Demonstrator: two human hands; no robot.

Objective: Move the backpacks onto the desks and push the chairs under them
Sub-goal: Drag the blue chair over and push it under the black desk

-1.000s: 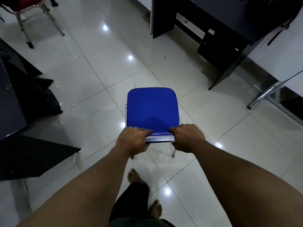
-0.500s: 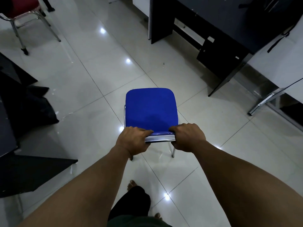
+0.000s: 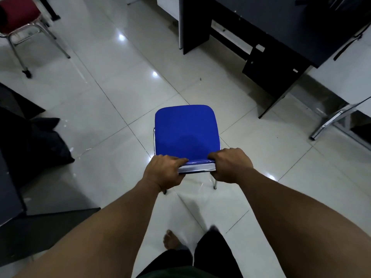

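While both hands' fingers clamp the blue chair back, its front legs stay hidden.

the left hand and right hand cover the two rear corners of the blue chair, and the curled fingers go out of sight under its back edge. the seat hides the front legs. far left of the grip, a red chair is cut off by the top-left corner. up and right of the grip, the dark desk runs past the top edge. a dark bag-like heap left of the grip is too dim to identify.
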